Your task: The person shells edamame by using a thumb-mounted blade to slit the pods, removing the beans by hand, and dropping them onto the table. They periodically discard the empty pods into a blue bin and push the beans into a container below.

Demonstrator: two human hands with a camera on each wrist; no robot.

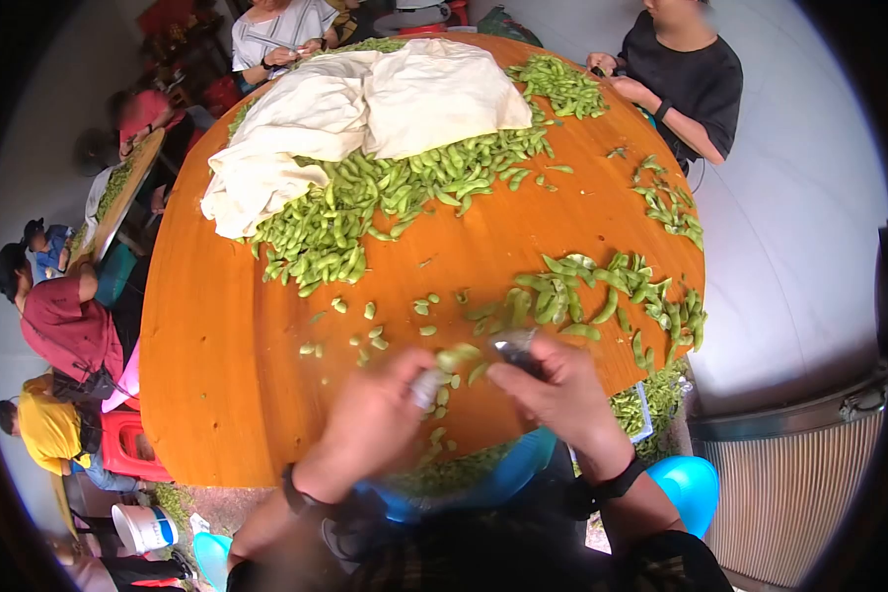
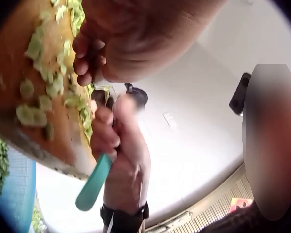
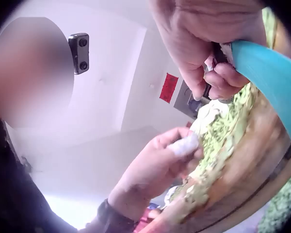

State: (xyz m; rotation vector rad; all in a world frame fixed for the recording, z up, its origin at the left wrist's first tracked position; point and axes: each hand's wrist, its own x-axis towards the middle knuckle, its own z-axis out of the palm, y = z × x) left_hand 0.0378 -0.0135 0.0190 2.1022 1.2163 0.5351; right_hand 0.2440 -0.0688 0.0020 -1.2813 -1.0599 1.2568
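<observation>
A green soybean pod (image 1: 457,356) sat at the orange table's (image 1: 217,375) near edge, pinched in the left hand (image 1: 370,419). The right hand (image 1: 562,390) gripped a teal-handled tool (image 2: 93,183) beside it.

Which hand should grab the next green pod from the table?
Probably the left hand: the right hand grips the teal-handled tool, while loose pods lie just beyond the left fingers.

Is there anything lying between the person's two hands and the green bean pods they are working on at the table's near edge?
Nothing visible does. The left hand and the right hand sit right over the loose pods; the right hand grips a teal-handled tool.
</observation>
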